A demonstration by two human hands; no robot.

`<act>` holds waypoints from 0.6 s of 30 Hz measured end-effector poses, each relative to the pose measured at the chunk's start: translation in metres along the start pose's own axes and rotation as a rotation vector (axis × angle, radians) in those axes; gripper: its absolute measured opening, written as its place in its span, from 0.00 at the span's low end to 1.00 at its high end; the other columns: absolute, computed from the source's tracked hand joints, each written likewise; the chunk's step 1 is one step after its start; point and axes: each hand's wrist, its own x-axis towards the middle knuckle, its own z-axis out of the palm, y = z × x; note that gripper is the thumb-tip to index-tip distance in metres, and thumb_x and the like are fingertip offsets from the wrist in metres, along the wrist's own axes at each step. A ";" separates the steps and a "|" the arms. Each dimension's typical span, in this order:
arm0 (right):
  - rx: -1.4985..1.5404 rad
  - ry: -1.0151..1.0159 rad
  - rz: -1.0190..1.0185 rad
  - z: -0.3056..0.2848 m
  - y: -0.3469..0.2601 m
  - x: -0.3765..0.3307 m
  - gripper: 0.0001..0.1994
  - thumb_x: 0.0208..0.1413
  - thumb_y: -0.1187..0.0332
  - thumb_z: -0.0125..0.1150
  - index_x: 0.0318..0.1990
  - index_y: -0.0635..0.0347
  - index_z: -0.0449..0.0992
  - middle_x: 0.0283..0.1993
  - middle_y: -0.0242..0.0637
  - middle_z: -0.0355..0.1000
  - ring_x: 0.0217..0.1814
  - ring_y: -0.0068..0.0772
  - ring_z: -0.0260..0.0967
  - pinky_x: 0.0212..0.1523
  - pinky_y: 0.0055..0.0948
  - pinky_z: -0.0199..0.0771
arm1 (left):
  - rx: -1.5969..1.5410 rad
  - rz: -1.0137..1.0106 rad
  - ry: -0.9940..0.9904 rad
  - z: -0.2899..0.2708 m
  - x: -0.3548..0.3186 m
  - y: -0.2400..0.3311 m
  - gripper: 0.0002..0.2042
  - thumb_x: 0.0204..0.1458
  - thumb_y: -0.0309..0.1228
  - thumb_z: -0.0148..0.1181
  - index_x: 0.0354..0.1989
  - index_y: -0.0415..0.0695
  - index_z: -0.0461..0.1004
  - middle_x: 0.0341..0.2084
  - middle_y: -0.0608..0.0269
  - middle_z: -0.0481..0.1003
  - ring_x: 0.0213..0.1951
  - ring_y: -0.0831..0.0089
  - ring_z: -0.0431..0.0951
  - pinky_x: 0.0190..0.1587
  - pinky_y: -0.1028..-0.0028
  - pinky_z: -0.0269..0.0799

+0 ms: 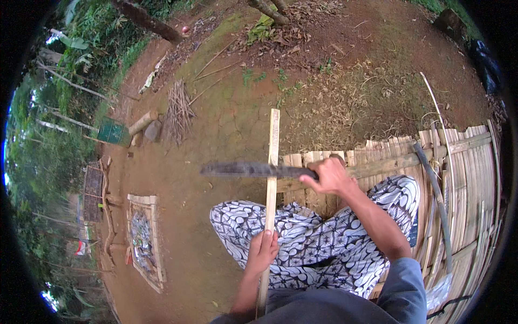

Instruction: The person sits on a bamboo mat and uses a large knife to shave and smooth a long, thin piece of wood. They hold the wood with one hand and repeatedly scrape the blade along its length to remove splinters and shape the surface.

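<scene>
My left hand [263, 250] is closed around the lower part of a long, pale bamboo strip [274, 132]. The strip stretches away from my body, over my lap, past the edge of the bamboo platform. In my right hand [330, 176] is the handle of a machete [237, 169], its dark, broad blade pointing left. The blade lies crosswise over the strip, beyond my knees, and is slightly blurred. Whether its edge bites into the bamboo I cannot tell. Patterned black and white trousers [324, 237] cover my folded legs under both arms.
I sit on a slatted bamboo platform [469, 178], with a grey pole [434, 200] and thin strips lying on its right. Curled shavings [372, 97] litter the ground ahead. Left are a bundle of sticks [179, 110], a green container [114, 132] and a bamboo-framed bed [144, 240].
</scene>
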 end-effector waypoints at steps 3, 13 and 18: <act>0.030 -0.003 -0.142 0.008 0.000 -0.013 0.29 0.47 0.37 0.48 0.21 0.58 0.76 0.14 0.42 0.69 0.17 0.44 0.69 0.20 0.38 0.69 | -0.018 -0.014 0.018 0.005 -0.004 0.004 0.16 0.63 0.39 0.36 0.29 0.40 0.63 0.13 0.75 0.54 0.14 0.87 0.52 0.14 0.84 0.48; -0.081 0.047 0.110 0.001 0.022 0.013 0.25 0.48 0.43 0.50 0.20 0.57 0.74 0.13 0.42 0.67 0.17 0.45 0.67 0.23 0.39 0.67 | 0.137 0.046 0.039 0.009 -0.003 -0.001 0.15 0.62 0.37 0.37 0.29 0.40 0.63 0.13 0.74 0.55 0.13 0.86 0.54 0.14 0.82 0.50; -0.032 0.096 -0.023 -0.002 0.009 0.003 0.26 0.48 0.41 0.50 0.19 0.57 0.72 0.14 0.41 0.68 0.16 0.42 0.67 0.21 0.38 0.66 | -0.034 0.009 -0.027 0.008 -0.006 -0.003 0.16 0.63 0.38 0.35 0.30 0.39 0.63 0.13 0.74 0.55 0.13 0.86 0.53 0.15 0.83 0.49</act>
